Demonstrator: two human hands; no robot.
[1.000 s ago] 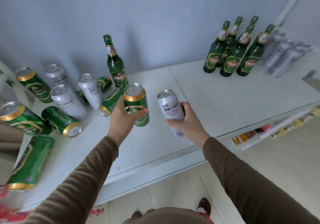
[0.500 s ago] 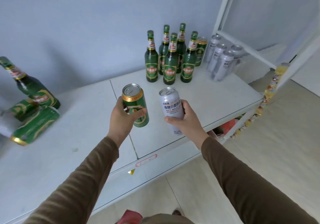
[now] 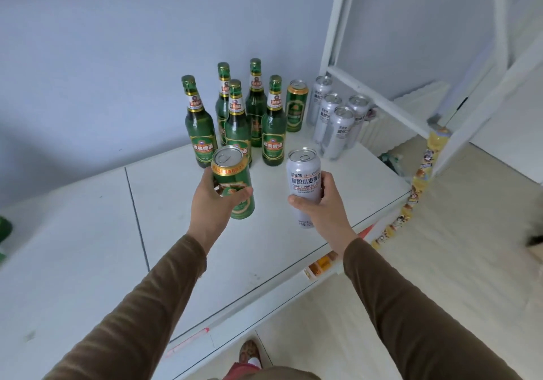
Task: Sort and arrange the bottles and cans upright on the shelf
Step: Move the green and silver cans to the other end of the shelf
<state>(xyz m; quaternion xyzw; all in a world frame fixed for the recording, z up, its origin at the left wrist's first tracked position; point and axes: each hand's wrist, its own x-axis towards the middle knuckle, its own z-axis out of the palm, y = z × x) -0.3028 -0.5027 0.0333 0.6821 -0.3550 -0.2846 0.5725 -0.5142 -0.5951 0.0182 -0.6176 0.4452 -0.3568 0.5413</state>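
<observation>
Head view: my left hand (image 3: 212, 203) grips green can (image 3: 233, 181), right hand (image 3: 323, 207) grips silver can (image 3: 304, 185), both upright above shelf (image 3: 264, 256); far bottles (image 3: 235, 115), cans (image 3: 335, 118) upright, far-left green thing (image 3: 4, 229) probably a can.

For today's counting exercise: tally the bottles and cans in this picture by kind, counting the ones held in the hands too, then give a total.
Green bottles: 5
Green cans: 2, one standing, one in the left hand
Silver cans: 5, four standing, one in the right hand
Total: 12
</observation>
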